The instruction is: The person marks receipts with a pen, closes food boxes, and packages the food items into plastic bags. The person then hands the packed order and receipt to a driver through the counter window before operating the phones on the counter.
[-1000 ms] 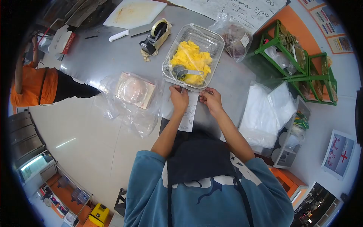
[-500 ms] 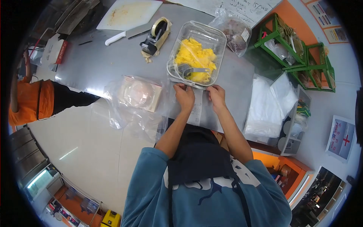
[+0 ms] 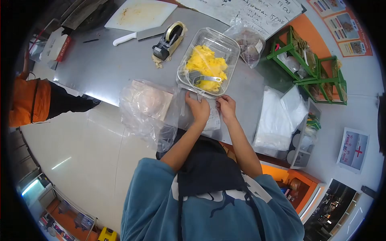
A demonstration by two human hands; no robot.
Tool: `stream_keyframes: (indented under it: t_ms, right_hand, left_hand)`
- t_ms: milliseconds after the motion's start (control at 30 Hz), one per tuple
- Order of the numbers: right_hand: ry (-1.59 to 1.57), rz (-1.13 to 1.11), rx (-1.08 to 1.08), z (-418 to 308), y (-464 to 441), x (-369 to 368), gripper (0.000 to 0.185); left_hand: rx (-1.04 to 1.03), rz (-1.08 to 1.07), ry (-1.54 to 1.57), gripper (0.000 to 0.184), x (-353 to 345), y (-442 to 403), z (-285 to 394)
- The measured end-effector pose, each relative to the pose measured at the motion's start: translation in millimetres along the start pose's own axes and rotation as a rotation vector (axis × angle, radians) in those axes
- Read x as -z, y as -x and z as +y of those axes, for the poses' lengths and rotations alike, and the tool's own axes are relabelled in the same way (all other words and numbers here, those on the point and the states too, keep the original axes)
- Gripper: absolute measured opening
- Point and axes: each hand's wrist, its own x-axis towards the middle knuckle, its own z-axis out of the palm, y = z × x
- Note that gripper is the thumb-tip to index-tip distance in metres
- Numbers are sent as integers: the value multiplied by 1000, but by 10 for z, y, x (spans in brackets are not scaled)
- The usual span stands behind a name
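Note:
A clear plastic tub (image 3: 231, 50) holds yellow mashed food (image 3: 207, 62), with a grey-handled scoop (image 3: 209, 78) lying in it. At the tub's near edge is my left hand (image 3: 198, 109), its fingers closed; what they pinch is hidden. My right hand (image 3: 227, 107), also closed, pinches beside the tub's near right corner, and I cannot make out what is between its fingertips. Between my hands and below them lies a printed paper slip (image 3: 212, 121) on the metal table. Left of my left hand, a clear plastic bag (image 3: 159, 132) surrounds a box (image 3: 155, 100) with a round top.
A tape dispenser (image 3: 167, 46), a knife (image 3: 150, 33) and a white cutting board (image 3: 140, 15) lie at the back left. Bagged brown food (image 3: 250, 46), green baskets (image 3: 299, 60) and white plastic bags (image 3: 277, 120) are to the right. Another person (image 3: 34, 100) stands at far left.
The view has shifted slightly. The paper slip looks shorter and wider, no longer a straight strip reaching up to the tub. My right hand has come down a little from the tub's edge.

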Motion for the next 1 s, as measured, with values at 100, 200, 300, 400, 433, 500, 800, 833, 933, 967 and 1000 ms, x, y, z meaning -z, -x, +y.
stream_keyframes:
  t_ms: [100,200,300,400,433,500,800,833,933,967,1000]
  right_hand:
    - [247,162,348,121,121,-3,24]
    - [346,-75,532,-351,777,-49,39]
    - [493,-510,1115,-794,1344,-452,56]
    - [550,-811,1138,-896,1660,-995,57]
    - [701,-860,1155,-893,1681,-1155,54]
    - [746,-880,1134,-908,1632,-1308,47]
    - [251,-379,1014,-1648,1553,-853,18]
    - [251,-366,989,-1666,1569,-867,17]
    - [246,-364,942,-1743,1593,-930,14]
    - [245,-383,933,-1767,1624,-943,13]
    - [244,-400,926,-1784,1631,-953,14]
  left_hand:
    - [-67,-499,-4,52,721,184,642]
    - [-491,-614,17,59,1735,374,1533]
    - [-802,25,-455,59,2366,139,1813]
    - [-666,12,-692,40,2704,-269,1826]
    - [-533,-146,-621,36,2829,-387,1724]
    - [-366,-293,-453,31,2964,-499,1735]
    - [-287,-399,-355,33,3329,-534,2589]
    - [-280,-412,-271,35,3299,-565,2610]
    - [-374,-533,-183,38,3244,-733,2591]
    - [-407,-569,-197,45,3262,-777,2580]
    - [-441,-606,-210,54,3298,-845,2572]
